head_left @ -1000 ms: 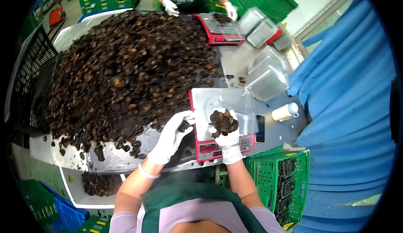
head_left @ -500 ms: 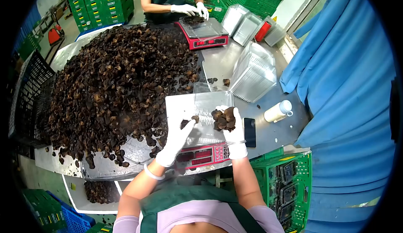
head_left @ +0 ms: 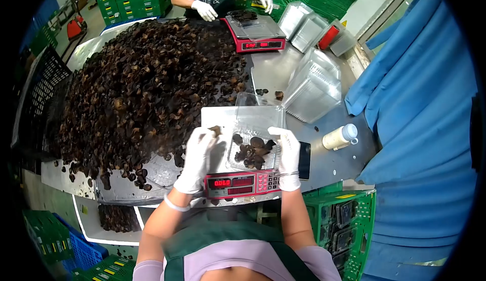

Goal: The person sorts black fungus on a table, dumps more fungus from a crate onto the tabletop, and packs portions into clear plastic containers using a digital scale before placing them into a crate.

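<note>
My gloved left hand [head_left: 197, 155] pinches a piece of wood ear mushroom [head_left: 215, 130] over the left edge of the near scale's white plate [head_left: 215, 113]. A clear plastic tray [head_left: 234, 162] sits on that scale, its lid raised at the back. Several dark mushroom pieces [head_left: 253, 152] lie in the tray. My gloved right hand [head_left: 287, 155] is beside the tray's right side, fingers stretched out and nothing in them. The near scale's red display [head_left: 230, 182] seems to read 0.060.
A big mushroom heap [head_left: 152, 83] covers the table's left. Clear stacked trays [head_left: 315, 86], a bottle [head_left: 339, 136] and a phone [head_left: 304, 160] are to the right. Opposite, a co-worker's gloved hands [head_left: 204, 10] are near a second red scale [head_left: 260, 44]. A green crate [head_left: 349, 195] stands below right.
The mushroom pieces from my right hand are now in the tray, and that hand has opened. My left hand has shifted left and up. The co-worker's hands have moved apart, away from their tray.
</note>
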Action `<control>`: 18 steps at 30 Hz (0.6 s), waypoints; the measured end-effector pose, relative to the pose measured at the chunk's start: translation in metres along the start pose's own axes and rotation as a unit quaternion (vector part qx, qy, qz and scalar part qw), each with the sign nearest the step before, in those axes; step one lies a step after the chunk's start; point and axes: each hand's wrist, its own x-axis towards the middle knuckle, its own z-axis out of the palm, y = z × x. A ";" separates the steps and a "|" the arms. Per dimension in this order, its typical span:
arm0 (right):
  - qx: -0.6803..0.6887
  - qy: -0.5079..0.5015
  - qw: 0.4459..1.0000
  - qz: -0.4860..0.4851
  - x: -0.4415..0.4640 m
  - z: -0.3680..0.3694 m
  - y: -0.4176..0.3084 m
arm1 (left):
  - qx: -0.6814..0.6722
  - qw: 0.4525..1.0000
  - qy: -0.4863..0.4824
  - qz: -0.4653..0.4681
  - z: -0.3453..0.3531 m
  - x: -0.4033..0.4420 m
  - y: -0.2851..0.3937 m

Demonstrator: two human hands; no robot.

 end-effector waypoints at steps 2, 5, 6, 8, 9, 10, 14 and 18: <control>-0.020 0.024 0.999 -0.011 0.010 -0.006 -0.007 | 0.079 0.995 0.067 0.016 -0.014 -0.024 0.042; -0.131 0.010 0.991 -0.028 0.027 -0.012 -0.015 | 0.218 0.949 0.191 0.123 -0.095 -0.059 0.078; -0.195 -0.006 0.980 -0.039 0.037 -0.013 -0.010 | 0.205 0.933 0.244 0.165 -0.144 -0.069 0.079; -0.265 -0.029 0.961 -0.070 0.063 -0.001 -0.006 | 0.163 0.905 0.339 0.200 -0.217 -0.107 0.103; -0.300 -0.039 0.950 -0.076 0.078 0.008 0.006 | 0.165 0.874 0.401 0.219 -0.232 -0.128 0.118; -0.334 -0.051 0.938 -0.084 0.092 0.019 0.015 | 0.103 0.864 0.432 0.238 -0.274 -0.150 0.123; -0.618 -0.072 0.772 -0.127 0.131 0.056 0.058 | -0.241 0.769 0.510 0.300 -0.385 -0.214 0.127; -0.611 -0.060 0.782 -0.107 0.140 0.059 0.066 | -0.128 0.781 0.535 0.295 -0.423 -0.248 0.108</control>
